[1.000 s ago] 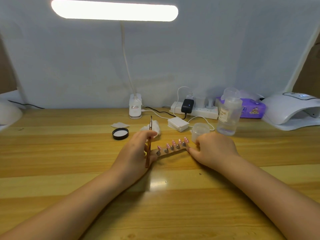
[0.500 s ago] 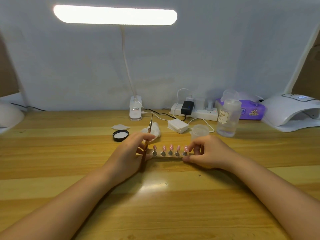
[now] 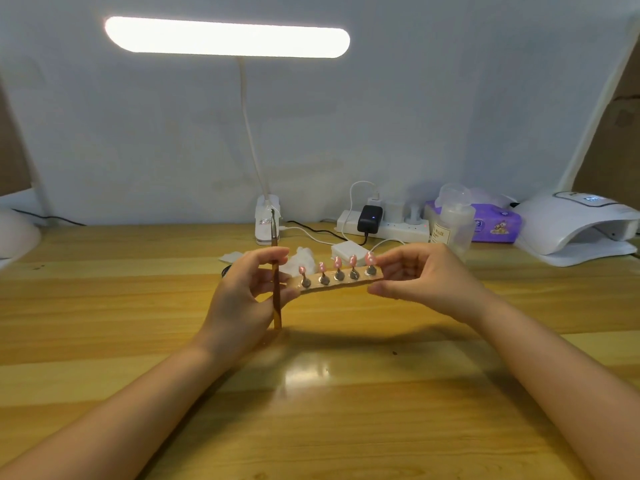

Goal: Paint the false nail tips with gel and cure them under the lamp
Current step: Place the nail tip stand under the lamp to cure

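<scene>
Black lid (image 3: 225,271) mostly hidden behind left hand (image 3: 242,292); only a sliver shows. Small clear cup fully hidden behind right hand (image 3: 426,282). Bottle (image 3: 450,226) base covered by right-hand fingers; label print too small to read. Curing lamp (image 3: 581,226) cut by right edge. White dome (image 3: 15,237) cut by left edge. Brush (image 3: 276,289) bristles too small to resolve.

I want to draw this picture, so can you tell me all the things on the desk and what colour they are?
nail tips: five, pink, on the holder
holder strip: one, tan, lifted between both hands
brush: one, brown, upright in left hand
desk lamp: one, white, lit, behind
power strip: one, white, back
clear bottle: one, back right
wipes pack: one, purple, back right
curing lamp: one, white, far right
desk: one, wooden
left hand: holds brush and holder
right hand: pinches holder
</scene>
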